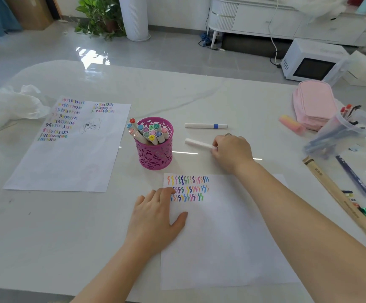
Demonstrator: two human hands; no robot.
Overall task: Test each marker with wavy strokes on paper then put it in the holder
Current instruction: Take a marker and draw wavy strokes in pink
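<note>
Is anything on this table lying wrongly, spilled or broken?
Nothing is spilled or broken. Only the clear tub of pens at the right seems to lean on its side, and a crumpled white bag lies at the left. The blue-banded marker and the white marker that the right hand grips lie outside the holder.

Just right of the pink holder (155, 149) on the bench (232, 95), the right hand (232, 152) curls its fingers round one end of a white marker (198, 143). Right of the holder and farther back lies a blue-banded marker (206, 125). In front of the holder, the left hand (155, 217) rests flat on the sheet (221, 248) of wavy strokes.
</note>
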